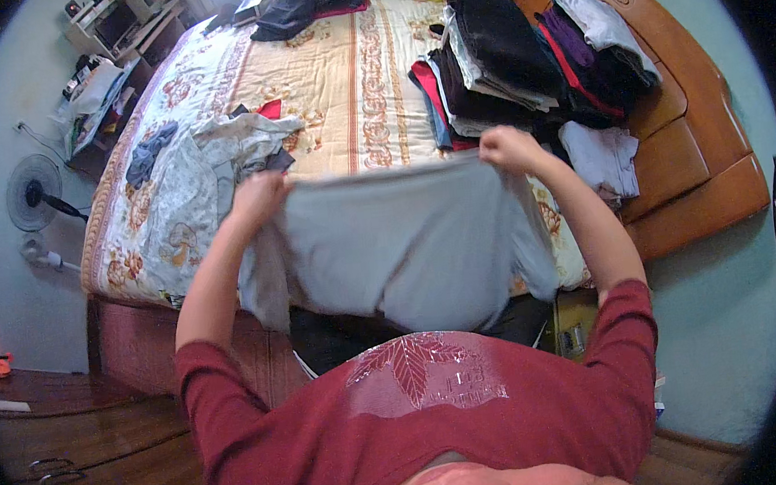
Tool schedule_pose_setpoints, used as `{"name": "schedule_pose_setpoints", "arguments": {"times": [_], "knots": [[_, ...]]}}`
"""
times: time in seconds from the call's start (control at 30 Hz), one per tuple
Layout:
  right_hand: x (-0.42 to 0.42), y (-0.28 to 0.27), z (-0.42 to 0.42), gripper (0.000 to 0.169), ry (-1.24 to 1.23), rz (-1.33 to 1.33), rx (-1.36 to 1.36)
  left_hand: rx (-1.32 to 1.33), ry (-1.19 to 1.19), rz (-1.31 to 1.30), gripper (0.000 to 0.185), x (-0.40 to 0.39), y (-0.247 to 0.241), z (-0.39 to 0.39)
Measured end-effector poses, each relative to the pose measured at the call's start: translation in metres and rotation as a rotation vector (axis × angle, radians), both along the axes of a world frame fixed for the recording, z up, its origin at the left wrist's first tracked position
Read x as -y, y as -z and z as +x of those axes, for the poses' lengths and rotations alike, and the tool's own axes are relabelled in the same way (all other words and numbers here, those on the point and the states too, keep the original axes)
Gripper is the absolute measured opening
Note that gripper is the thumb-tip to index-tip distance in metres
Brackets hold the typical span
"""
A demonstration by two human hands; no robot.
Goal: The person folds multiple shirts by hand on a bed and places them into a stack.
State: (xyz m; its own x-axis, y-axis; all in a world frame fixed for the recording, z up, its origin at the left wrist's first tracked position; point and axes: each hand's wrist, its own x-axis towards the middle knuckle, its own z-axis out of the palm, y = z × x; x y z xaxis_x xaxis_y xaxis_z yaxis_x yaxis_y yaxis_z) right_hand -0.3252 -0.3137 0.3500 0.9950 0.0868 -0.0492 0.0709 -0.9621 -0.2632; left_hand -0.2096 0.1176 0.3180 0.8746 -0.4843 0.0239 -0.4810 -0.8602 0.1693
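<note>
A grey long-sleeved garment (pixel 395 242) hangs stretched between my two hands, over the near edge of the bed. My left hand (pixel 261 196) grips its upper corner at the picture's left, and my right hand (pixel 509 151) grips the opposite one. Sleeve-like parts dangle below each hand, and the lower edge is slightly blurred. Beside my left hand lies a loose heap of pale printed clothing (pixel 184 169) with a blue-grey crumpled cloth (pixel 151 154). Just beyond my right hand rises a tall stack of folded clothes (pixel 503 49), with black, white and red layers.
A flowered quilt (pixel 320 77) covers the bed. More folded clothes (pixel 600 27) lean against the wooden headboard (pixel 666 125), near a folded white cloth (pixel 600 157). Dark clothes (pixel 288 14) lie at the far end. A fan (pixel 35 191) stands left of the bed.
</note>
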Motion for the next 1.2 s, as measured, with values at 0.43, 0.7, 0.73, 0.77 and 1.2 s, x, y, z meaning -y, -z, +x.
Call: {"name": "schedule_pose_setpoints", "arguments": {"times": [0.43, 0.7, 0.73, 0.77, 1.2], "knots": [[0.015, -0.186, 0.159, 0.028, 0.112, 0.063, 1.129, 1.023, 0.153, -0.294, 0.01, -0.017, -0.218, 0.149], [-0.014, 0.015, 0.079, 0.011, 0.03, 0.33, 0.839, 0.855, 0.225, -0.315, 0.014, -0.018, -0.025, 0.051], [-0.016, 0.057, 0.065, 0.012, 0.017, 0.329, 0.862, 0.701, 0.102, -0.167, 0.014, -0.018, 0.015, 0.035], [-0.014, 0.101, 0.051, 0.014, 0.022, 0.314, 0.812, 0.69, 0.207, -0.219, 0.013, -0.021, 0.046, 0.017], [-0.061, 0.296, -0.13, 0.009, 0.333, 0.261, 0.37, 0.285, -0.093, -0.33, 0.012, -0.03, 0.244, -0.155]]}}
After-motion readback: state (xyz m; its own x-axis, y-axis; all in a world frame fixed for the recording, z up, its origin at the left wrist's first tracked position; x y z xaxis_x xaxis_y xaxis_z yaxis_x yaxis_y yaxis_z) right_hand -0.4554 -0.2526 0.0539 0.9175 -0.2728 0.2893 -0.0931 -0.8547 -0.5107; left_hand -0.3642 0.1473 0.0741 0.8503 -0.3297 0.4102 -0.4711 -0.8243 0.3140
